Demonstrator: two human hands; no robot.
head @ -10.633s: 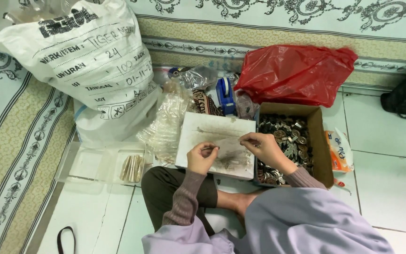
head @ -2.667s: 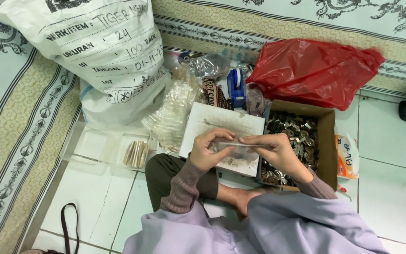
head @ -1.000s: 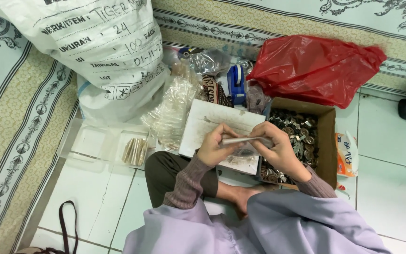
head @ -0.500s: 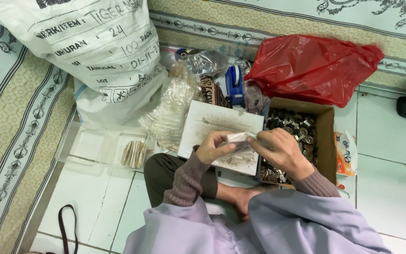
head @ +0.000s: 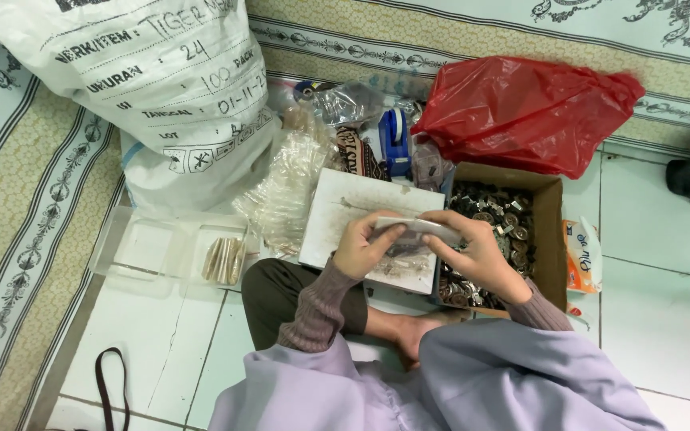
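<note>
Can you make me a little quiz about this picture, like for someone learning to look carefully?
1. True or false: both the left hand and the right hand hold the small clear packet.
2. What is inside the cardboard box? A) small metal pieces B) oranges C) books
3. Which colour is the plastic bag behind the box?

Key:
1. True. Both hands pinch it above the white board.
2. A. The small metal pieces fill the box.
3. Red.
</note>
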